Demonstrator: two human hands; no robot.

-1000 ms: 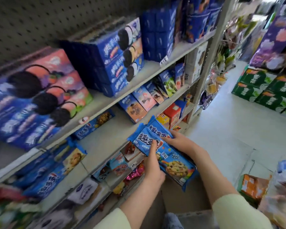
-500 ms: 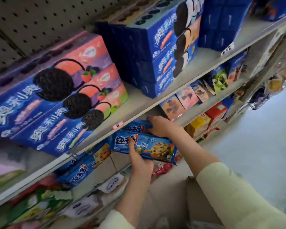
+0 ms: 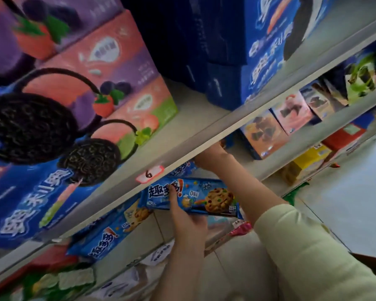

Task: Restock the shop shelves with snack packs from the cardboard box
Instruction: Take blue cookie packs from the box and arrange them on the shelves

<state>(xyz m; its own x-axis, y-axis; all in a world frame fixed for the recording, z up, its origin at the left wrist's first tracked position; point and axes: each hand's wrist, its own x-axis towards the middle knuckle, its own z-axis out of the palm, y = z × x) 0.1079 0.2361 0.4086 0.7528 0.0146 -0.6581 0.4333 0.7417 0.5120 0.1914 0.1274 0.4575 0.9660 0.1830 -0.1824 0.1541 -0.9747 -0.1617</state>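
My left hand (image 3: 183,216) is shut on a blue chocolate-chip cookie pack (image 3: 211,197), thumb on its front. It holds the pack level at the front edge of the middle shelf (image 3: 139,253). My right hand (image 3: 213,156) reaches in under the upper shelf edge (image 3: 248,124) and grips the end of a second blue cookie pack (image 3: 182,168) just behind the first. Its fingertips are hidden by the shelf edge. More of the same blue packs (image 3: 109,235) lie on the middle shelf to the left. No cardboard box shows clearly.
Big sandwich-cookie boxes (image 3: 91,101) and dark blue boxes (image 3: 258,61) fill the upper shelf. A red-edged price tag (image 3: 149,174) hangs on its lip. Small snack boxes (image 3: 263,135) stand to the right of my hands. Pale floor (image 3: 345,203) lies at right.
The camera has come closer to the shelves. Both hands have carried the two packs up and in under the upper shelf edge; the right hand now reaches deeper.
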